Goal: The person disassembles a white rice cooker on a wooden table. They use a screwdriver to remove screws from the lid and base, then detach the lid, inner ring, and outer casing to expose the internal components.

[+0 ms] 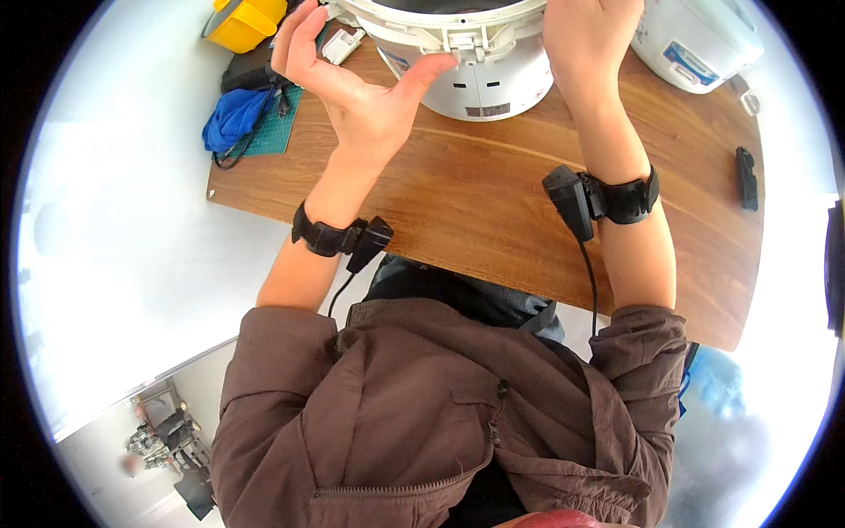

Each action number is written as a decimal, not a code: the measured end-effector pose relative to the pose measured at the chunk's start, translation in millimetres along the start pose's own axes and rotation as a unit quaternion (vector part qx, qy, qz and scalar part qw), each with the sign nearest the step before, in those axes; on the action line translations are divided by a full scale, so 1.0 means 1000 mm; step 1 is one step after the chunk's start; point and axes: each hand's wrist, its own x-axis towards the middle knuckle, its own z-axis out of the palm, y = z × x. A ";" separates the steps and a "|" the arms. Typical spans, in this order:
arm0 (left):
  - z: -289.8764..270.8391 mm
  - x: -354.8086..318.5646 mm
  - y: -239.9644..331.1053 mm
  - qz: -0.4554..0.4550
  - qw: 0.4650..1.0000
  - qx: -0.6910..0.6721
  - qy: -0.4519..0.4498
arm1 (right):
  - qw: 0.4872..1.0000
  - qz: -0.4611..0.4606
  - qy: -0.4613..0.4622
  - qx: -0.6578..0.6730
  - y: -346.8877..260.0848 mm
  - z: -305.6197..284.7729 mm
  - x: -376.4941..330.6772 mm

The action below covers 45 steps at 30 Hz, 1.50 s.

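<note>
A round white plastic appliance body (519, 86) stands at the far side of the table, its dark inside just showing at the picture's top edge. On its front, below the rim, is a small white hinge or latch piece (464, 44). My left hand (361, 101) is at its left side, fingers spread and bent upward, the thumb reaching to this piece; whether it touches I cannot tell. My right hand (590, 44) rests against the body's right side, its fingers hidden or cut off by the top edge. Each wrist wears a black strap with a cabled device.
The wooden table (475, 194) spans the view. Left lie a yellow container (242, 26), a blue cloth (233, 121), a green cutting mat (277, 132) and a small white part (341, 46). Right are a white lidded appliance part (704, 44) and a black object (746, 179).
</note>
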 end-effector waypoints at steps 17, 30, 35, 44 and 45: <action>-0.002 0.006 0.014 -0.265 0.912 -0.257 -0.179 | 0.999 -0.029 0.005 0.045 -0.014 0.006 -0.004; -0.002 0.012 0.017 -0.281 0.900 -0.264 -0.201 | 0.996 -0.064 -0.011 0.068 -0.005 0.001 0.001; -0.001 0.012 0.020 -0.302 0.893 -0.272 -0.192 | 0.999 -0.027 -0.019 0.031 -0.014 0.000 0.003; 0.000 0.018 0.029 -0.248 0.928 -0.207 -0.187 | 0.994 -0.088 0.042 -0.041 -0.014 0.004 -0.004; 0.000 0.017 0.030 -0.249 0.928 -0.206 -0.187 | 0.994 -0.097 0.039 -0.041 -0.014 0.003 -0.003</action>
